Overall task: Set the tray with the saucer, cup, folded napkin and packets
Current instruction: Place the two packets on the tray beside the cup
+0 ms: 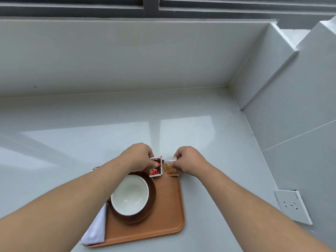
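An orange-brown tray (pixel 169 220) lies on the white counter in front of me. On it stands a dark brown saucer (pixel 151 206) with a white cup (pixel 130 194) on top, empty inside. A folded white napkin (pixel 96 230) lies along the tray's left side, partly under my left forearm. My left hand (pixel 138 157) pinches a red, black and white packet (pixel 156 167) at the tray's far edge. My right hand (pixel 189 162) pinches a brown packet (pixel 171 169) with a white top, just to the right of the red one. The two packets sit side by side.
White tiled walls close the counter (pixel 209 142) at the back and on the right. A white wall socket (pixel 292 206) sits low on the right wall. A dark window frame (pixel 151 4) runs across the top.
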